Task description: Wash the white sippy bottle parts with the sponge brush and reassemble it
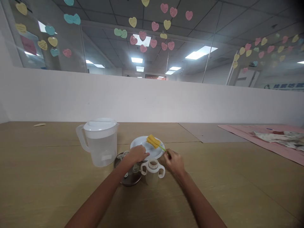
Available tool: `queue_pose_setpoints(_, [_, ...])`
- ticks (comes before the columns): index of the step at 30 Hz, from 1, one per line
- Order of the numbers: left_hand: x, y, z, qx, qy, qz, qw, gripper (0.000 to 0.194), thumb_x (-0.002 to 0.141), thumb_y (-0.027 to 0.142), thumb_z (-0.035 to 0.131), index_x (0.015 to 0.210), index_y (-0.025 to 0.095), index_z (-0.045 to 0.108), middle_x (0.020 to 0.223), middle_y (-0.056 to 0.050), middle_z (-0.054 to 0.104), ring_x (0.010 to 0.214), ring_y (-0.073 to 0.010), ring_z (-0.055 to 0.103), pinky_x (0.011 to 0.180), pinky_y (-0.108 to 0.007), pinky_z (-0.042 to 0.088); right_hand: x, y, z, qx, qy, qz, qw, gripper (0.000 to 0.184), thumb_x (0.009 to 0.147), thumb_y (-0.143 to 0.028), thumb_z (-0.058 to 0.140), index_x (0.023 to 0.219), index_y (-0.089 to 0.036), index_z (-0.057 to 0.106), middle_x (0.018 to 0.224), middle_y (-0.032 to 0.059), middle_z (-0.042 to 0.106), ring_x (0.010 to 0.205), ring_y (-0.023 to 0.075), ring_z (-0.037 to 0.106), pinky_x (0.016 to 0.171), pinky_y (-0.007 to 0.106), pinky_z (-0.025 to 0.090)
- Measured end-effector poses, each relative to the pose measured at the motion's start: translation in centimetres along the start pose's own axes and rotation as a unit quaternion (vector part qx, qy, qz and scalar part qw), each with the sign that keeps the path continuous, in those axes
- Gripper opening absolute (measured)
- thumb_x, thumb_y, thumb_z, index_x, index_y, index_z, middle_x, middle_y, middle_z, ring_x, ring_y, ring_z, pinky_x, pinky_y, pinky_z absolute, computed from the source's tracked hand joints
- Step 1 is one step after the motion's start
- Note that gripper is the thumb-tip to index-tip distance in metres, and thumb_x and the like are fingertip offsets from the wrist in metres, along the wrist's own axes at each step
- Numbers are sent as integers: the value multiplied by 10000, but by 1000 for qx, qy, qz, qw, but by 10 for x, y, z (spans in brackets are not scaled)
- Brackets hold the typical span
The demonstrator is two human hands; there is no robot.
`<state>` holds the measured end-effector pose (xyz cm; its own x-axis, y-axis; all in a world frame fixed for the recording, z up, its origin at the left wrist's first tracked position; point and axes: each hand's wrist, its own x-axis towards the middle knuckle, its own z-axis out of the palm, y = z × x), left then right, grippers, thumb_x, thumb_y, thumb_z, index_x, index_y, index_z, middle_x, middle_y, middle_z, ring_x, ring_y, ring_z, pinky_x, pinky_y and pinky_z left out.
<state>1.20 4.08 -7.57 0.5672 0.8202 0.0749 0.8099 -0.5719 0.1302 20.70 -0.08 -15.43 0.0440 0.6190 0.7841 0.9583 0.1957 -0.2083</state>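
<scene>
My right hand is closed around the green handle of a bottle brush with a yellow sponge head. The sponge is over a white plate or shallow basin. At the left side of this dish is my left hand, its fingers curled; whatever they grip is hidden. A baby bottle with two white handles stands upright and uncapped in front of the dish, between my forearms. Under my left wrist lies a round metal tray with clear and white bottle parts on it, partly covered by my arm.
A lidded translucent pitcher stands on the table to the left, liquid apparently inside. A pink mat with cloth on it lies far right. A flat pale piece rests at the back left. The white wall closes off the back.
</scene>
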Motion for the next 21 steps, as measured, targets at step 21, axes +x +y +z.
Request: queue_pose_setpoints(21, [-5,-16,-42,-416,55,62,906,448,604,261,630,1001,154,452,986,-73,586,912,-183,576,739,-279,471,-1,3,-1,63,65,4,996,264,781,-247,397,632,-148,591,457,-21,469,430,79,414,466,201,251])
